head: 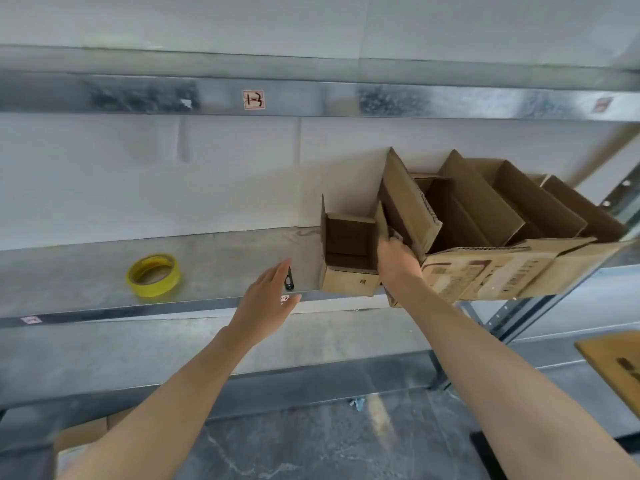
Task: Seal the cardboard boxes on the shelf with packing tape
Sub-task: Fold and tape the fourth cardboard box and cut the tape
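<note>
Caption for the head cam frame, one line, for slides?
Right hand reaches a flap among open cardboard boxes, left hand hovers open, yellow tape roll lies apart on the metal shelf.

Matt brown corrugated cardboard boxes (pixel 349 251) sit on a dull, scuffed galvanised metal shelf (pixel 214 265) beside a glossy yellow tape roll (pixel 153 275).

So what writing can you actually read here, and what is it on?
"1-3": handwritten on the white sticker on the upper beam.
Print on the large cardboard box front: too blurred to read.
Red sticker, far right on that beam: blurred.
Small sticker on the lower shelf edge: unreadable.
</note>
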`<state>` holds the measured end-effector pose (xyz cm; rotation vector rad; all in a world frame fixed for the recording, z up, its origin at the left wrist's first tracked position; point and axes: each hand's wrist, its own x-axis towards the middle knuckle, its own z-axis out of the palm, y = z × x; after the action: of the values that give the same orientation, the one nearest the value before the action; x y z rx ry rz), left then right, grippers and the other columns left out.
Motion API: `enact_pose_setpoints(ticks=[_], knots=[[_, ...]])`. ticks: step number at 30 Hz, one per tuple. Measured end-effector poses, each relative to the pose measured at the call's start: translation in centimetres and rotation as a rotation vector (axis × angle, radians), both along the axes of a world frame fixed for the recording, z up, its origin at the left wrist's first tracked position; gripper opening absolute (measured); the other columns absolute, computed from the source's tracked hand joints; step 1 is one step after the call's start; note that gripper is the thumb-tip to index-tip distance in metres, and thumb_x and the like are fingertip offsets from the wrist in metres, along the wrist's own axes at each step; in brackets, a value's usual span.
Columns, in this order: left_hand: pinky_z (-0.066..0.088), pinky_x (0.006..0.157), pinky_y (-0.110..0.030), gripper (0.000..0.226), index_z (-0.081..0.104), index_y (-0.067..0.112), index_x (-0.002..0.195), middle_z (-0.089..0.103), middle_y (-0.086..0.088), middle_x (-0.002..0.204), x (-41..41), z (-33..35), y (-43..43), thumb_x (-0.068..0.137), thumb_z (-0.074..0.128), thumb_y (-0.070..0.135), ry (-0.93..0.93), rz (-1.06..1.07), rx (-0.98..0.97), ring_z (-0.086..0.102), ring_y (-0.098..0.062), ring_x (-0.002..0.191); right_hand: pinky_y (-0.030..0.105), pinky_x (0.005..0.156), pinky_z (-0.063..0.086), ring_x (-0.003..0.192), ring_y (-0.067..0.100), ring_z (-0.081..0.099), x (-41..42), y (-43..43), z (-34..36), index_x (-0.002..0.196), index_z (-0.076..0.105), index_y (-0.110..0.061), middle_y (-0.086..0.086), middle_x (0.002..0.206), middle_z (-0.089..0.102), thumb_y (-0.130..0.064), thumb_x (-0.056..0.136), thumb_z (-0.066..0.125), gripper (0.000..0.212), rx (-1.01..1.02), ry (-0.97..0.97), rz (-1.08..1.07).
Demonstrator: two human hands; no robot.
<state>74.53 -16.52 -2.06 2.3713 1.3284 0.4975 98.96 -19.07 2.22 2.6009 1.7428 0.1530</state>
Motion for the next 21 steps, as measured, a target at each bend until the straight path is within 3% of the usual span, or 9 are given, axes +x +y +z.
enact_pose_setpoints(ticks=[10,16,21], knots=[[0.025,0.113,-0.034,0.059,0.027,0.015,0.148,0.031,-0.003,0.153,0.3,0.1,0.5,0.097,0.049,0.034,0.020,0.040,0.047,0.029,-0.020,0.140,0.041,0.070,0.057,0.097,0.028,0.064,1.1,2.0,1.2,0.129,0.046,-0.011,0.010,0.124,0.053,-0.005,0.088,0.059,0.044,0.057,-0.046,0.033],[0.023,0.113,-0.037,0.058,0.028,0.011,0.147,0.031,-0.007,0.153,-0.9,0.5,1.0,0.097,0.047,0.033,0.096,0.060,0.063,0.028,-0.023,0.141,0.041,0.086,0.053,0.119,0.026,0.052,0.9,1.3,0.8,0.135,0.039,-0.014,0.007,0.136,0.047,-0.018,0.097,0.051,0.040,0.151,0.097,0.089],[0.020,0.114,-0.039,0.056,0.029,0.010,0.147,0.029,-0.008,0.154,-2.9,1.2,1.9,0.099,0.043,0.034,0.130,0.059,0.086,0.024,-0.023,0.142,0.039,0.100,0.044,0.127,0.026,0.046,-0.8,0.4,1.5,0.140,0.036,-0.012,0.008,0.140,0.045,-0.030,0.101,0.040,0.042,0.197,0.147,0.112]])
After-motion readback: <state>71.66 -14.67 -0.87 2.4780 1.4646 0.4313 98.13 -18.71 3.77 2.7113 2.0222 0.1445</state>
